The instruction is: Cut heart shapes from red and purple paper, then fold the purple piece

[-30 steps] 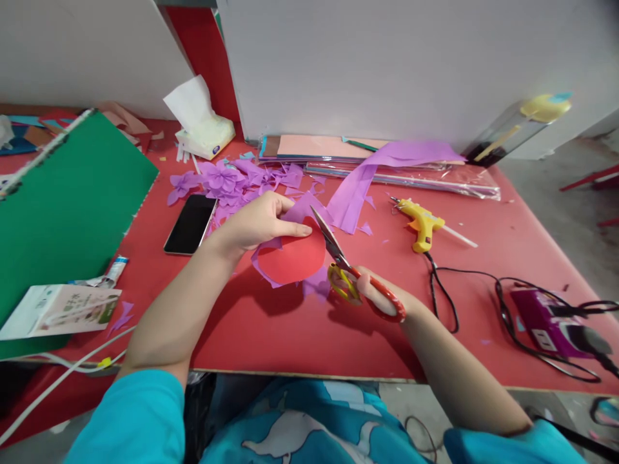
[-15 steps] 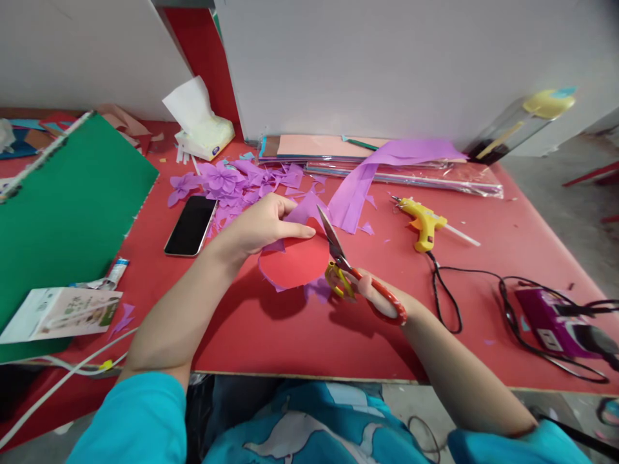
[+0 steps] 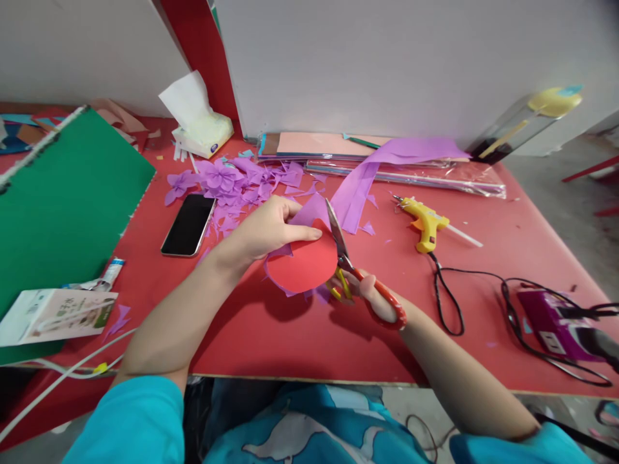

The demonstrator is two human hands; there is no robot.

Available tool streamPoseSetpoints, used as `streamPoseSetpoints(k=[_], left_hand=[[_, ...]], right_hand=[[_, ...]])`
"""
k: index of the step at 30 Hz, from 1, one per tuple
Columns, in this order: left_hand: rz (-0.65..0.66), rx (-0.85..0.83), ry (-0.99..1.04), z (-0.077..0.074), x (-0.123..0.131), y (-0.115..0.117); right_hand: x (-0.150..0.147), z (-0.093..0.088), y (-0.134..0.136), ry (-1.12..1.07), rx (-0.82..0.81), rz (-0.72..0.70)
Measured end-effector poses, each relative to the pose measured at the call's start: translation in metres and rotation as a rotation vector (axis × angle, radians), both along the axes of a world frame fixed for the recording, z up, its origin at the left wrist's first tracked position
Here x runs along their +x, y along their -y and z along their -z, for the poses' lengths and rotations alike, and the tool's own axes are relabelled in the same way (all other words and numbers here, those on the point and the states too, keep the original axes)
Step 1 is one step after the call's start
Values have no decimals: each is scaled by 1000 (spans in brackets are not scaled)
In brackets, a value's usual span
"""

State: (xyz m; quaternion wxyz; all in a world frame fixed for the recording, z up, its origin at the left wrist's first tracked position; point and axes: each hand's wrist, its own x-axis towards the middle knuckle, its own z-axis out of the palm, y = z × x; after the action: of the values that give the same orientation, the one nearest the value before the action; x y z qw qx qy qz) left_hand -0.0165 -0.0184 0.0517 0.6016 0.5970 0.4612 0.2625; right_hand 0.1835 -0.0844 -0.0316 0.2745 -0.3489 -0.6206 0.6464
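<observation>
My left hand [image 3: 278,227] pinches a red paper piece [image 3: 302,265], rounded at the bottom, together with purple paper [image 3: 309,209] behind it. Purple edges show past the red outline. In my right hand [image 3: 370,293] is a pair of scissors [image 3: 344,261] with one red and one yellow handle, blades pointing up and away along the right edge of the red piece. Both hands are raised a little over the red table. Beyond them lie a long purple paper strip [image 3: 355,193] and a heap of purple paper flowers and scraps [image 3: 227,183].
Left are a phone [image 3: 188,225], a tissue pack [image 3: 206,135] and a green board [image 3: 72,187]. Plastic-wrapped paper sheets [image 3: 411,174] lie at the back. On the right are a yellow glue gun [image 3: 425,222], its black cord, a purple power socket [image 3: 551,322] and a clear yellow-lidded container [image 3: 527,122].
The red and purple paper has shifted slightly right and turned in my left hand. The scissors stay at its right edge, their blades closer together. The view has moved slightly.
</observation>
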Motion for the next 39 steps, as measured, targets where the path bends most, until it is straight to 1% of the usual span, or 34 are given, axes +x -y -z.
streamPoseSetpoints(k=[4, 8, 13, 15, 19, 25, 30, 39], left_hand=[[-4, 40, -1, 3, 2, 0], [-2, 32, 9, 7, 2, -2], [-23, 15, 21, 11, 3, -3], [-11, 14, 32, 12, 4, -3], [23, 14, 42, 9, 3, -3], [30, 7, 23, 5, 2, -4], [26, -6, -34, 4, 1, -4], [44, -28, -46, 0, 0, -4]], right_hand=[[-1, 4, 0, -62, -40, -27], [-1, 7, 1, -82, -59, -29], [-4, 6, 2, -86, -108, 15], [-3, 6, 2, -63, -93, 23], [1, 9, 1, -28, -18, 4], [6, 13, 1, -5, 82, 8], [7, 12, 1, 46, 97, 19], [8, 22, 3, 65, 44, 41]])
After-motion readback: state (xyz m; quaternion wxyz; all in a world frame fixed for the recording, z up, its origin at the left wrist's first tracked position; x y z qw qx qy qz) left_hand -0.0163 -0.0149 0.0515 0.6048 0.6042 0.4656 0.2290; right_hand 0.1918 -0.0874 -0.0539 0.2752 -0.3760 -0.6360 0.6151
